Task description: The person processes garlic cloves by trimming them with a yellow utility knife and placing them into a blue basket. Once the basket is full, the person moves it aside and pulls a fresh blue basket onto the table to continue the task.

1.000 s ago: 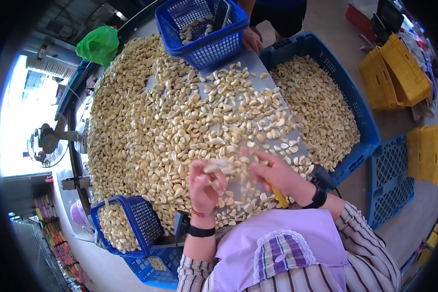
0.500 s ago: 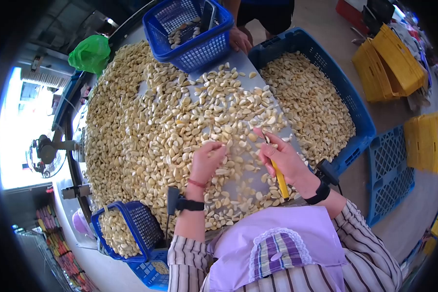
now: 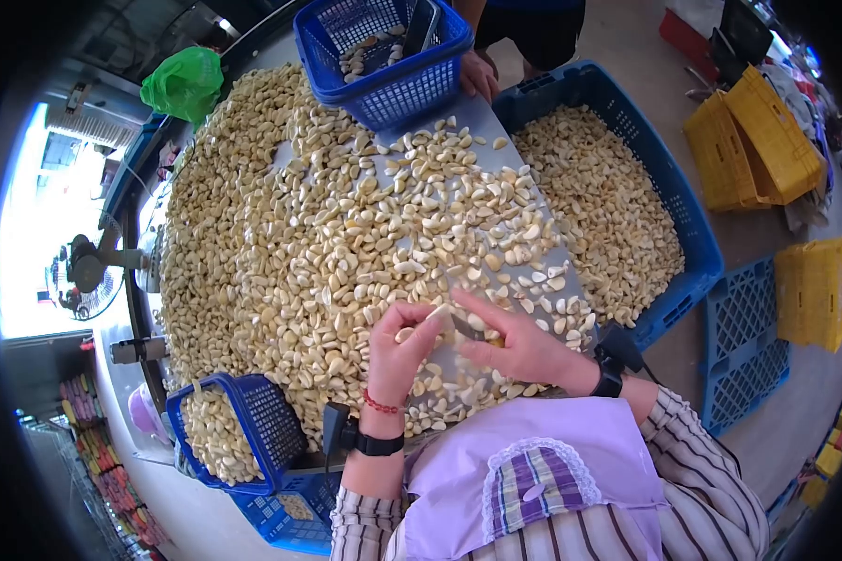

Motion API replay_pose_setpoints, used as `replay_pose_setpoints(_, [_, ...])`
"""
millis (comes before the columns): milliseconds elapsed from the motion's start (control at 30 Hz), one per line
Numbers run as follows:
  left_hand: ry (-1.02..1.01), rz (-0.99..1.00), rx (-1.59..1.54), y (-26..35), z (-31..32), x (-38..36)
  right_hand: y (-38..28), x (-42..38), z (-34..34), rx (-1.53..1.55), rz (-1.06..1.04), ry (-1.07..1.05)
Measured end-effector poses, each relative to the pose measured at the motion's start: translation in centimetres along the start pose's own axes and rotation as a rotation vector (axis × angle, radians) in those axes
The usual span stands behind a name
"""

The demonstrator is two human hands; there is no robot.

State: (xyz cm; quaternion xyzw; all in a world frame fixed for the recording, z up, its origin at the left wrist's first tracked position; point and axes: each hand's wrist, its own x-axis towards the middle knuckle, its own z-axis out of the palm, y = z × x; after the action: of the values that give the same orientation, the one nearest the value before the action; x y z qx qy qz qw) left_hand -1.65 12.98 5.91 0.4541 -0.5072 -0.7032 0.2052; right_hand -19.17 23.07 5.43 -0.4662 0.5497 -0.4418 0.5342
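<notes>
Peeled garlic cloves (image 3: 337, 224) lie spread in a thick layer over the metal table (image 3: 559, 266). My left hand (image 3: 400, 355) is closed, pinching one pale garlic clove (image 3: 442, 319) between thumb and fingertips above the pile. My right hand (image 3: 533, 352), close beside it, grips a small knife (image 3: 463, 326). The dark blade points toward the clove, and the two hands nearly meet. Only a bit of the knife's yellow handle shows under the right fingers; the rest is hidden by the hand.
A blue basket (image 3: 384, 101) with a phone and some cloves stands at the back. A large blue crate (image 3: 697, 220) of cloves sits right; a tilted blue basket (image 3: 276, 425) of cloves is front left. Another person's hand (image 3: 478, 75) rests near the back basket.
My right hand has turned and moved down beside the left, bringing the blade toward the clove and hiding the yellow handle. My left hand has moved slightly down. The view has shifted a little.
</notes>
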Motion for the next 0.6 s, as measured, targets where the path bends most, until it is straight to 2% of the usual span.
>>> replay_pose_setpoints(67, [0.040,0.029,0.104,0.6,0.8,-0.8,0.6,0.2,0.6,-0.032,-0.176,0.036])
replay_pose_setpoints(100, [0.005,0.205,0.201,0.1,0.8,-0.9,-0.4,0.1,0.5,-0.030,-0.181,0.018])
replay_pose_setpoints(133, [-0.020,0.376,0.304,-0.3,0.7,-1.4,-2.2,0.0,0.1,0.139,0.033,-0.072])
replay_pose_setpoints(167, [-0.026,0.378,0.298,-0.1,0.4,-1.9,-3.3,0.0,0.1,0.305,0.256,-0.172])
replay_pose_setpoints(200, [0.010,0.363,0.306,0.2,0.1,-2.7,-3.4,0.1,0.1,0.315,0.259,-0.210])
replay_pose_setpoints(267, [0.045,0.159,-0.228,0.7,-0.5,-4.3,-3.1,0.1,0.1,0.250,0.428,-0.157])
replay_pose_setpoints(300, [0.106,0.313,-0.382,0.3,-1.5,-4.5,-2.3,0.2,0.5,0.265,0.379,-0.060])
replay_pose_setpoints(333, [0.120,0.349,-0.563,0.9,-3.9,-5.4,-1.9,0.1,0.4,0.268,0.380,-0.075])
replay_pose_setpoints(367, [0.228,0.411,-0.646,2.3,-6.1,-6.4,-1.6,0.0,-0.1,0.244,0.360,-0.065])
replay_pose_setpoints(400, [0.211,0.495,-0.804,1.7,-11.0,-7.3,-1.3,0.0,-0.3,0.219,0.343,-0.056])
replay_pose_setpoints(433, [0.641,0.609,-0.318,3.7,-12.3,-8.1,-1.6,0.2,-0.3,0.048,0.225,-0.058])
replay_pose_setpoints(467, [0.989,0.587,-0.214,4.9,-14.3,-9.1,-1.4,0.3,-0.2,0.050,0.223,-0.076])
replay_pose_setpoints(500, [0.942,0.546,0.035,4.5,-19.7,-11.0,-1.2,0.4,0.0,-0.199,0.124,-0.125])
replay_pose_setpoints(567, [1.174,0.249,0.521,4.7,-27.2,-13.0,0.2,0.6,0.8,-0.617,-0.080,-0.220])
replay_pose_setpoints(600, [1.260,0.105,0.759,5.2,-28.7,-13.1,0.7,0.6,1.6,-0.609,-0.088,-0.235])
